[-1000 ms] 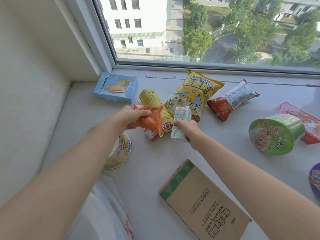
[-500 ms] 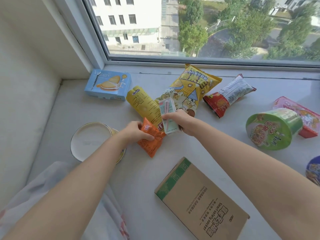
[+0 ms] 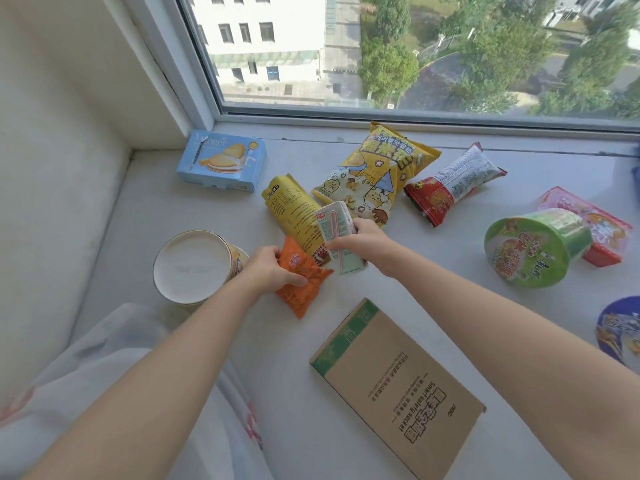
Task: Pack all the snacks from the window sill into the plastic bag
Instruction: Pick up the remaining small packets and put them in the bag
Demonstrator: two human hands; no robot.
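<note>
**Head view: two snacks in hand, bag at near-left corner of sill**

Head view, only camera. Left hand has fingers and thumb curled round the upper end of the orange packet; packet hangs or rests low over the window sill, cannot tell whether it touches. Right hand grips the small drink carton around its middle, straw side facing up; carton tilted, its lower end just beside the orange packet. Plastic bag lies at the near-left corner of the sill, translucent white, partly under the left forearm; its mouth is not visible.

Judgement: step in hand is carrying both items to the bag. To do it well: free one hand to open the mouth first, since it looks collapsed; drop the carton flat so the straw does not snag the film; keep the packet grip light, contents likely brittle.

Not yet packed, along the sill: white-lidded tub near the left edge; blue biscuit box at the far-left corner; yellow pouch; popcorn bag; red packet; green noodle cup toward the right edge. Risk: left forearm sweeping the tub.
</note>
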